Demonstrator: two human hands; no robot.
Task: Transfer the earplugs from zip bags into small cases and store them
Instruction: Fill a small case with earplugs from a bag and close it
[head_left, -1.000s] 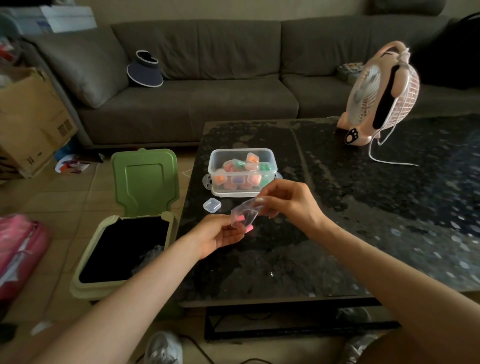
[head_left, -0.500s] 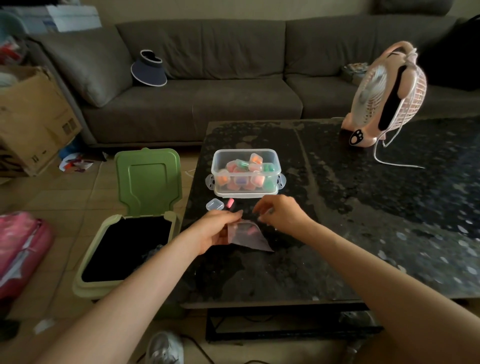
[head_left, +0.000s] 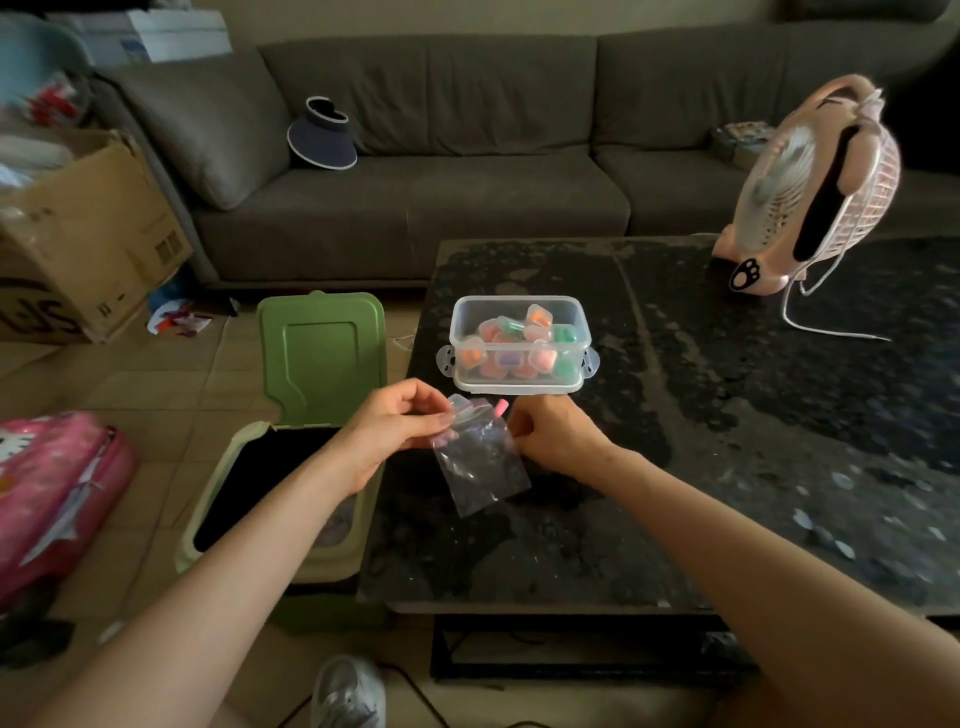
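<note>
Dark speckled table (head_left: 727, 467) fills the living room's middle. Over its near left corner the left hand (head_left: 400, 426) pinches a clear zip bag (head_left: 480, 462) at its top corner, and the right hand (head_left: 550, 436) pinches its right edge. The bag hangs between them, mouth farthest from the person, long axis slanting back toward them. One pink earplug (head_left: 501, 408) lies just past the mouth, nearer the right hand. Beyond it stands the tub (head_left: 517, 385) of cases (head_left: 537, 317). An open bin (head_left: 322, 358) is on the left.

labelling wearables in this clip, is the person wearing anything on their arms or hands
No. The left hand and right hand show no rings or gloves on the parts in view. Above them there are no sleeves, watch or bracelet, just bare skin to the frame's edge.
</note>
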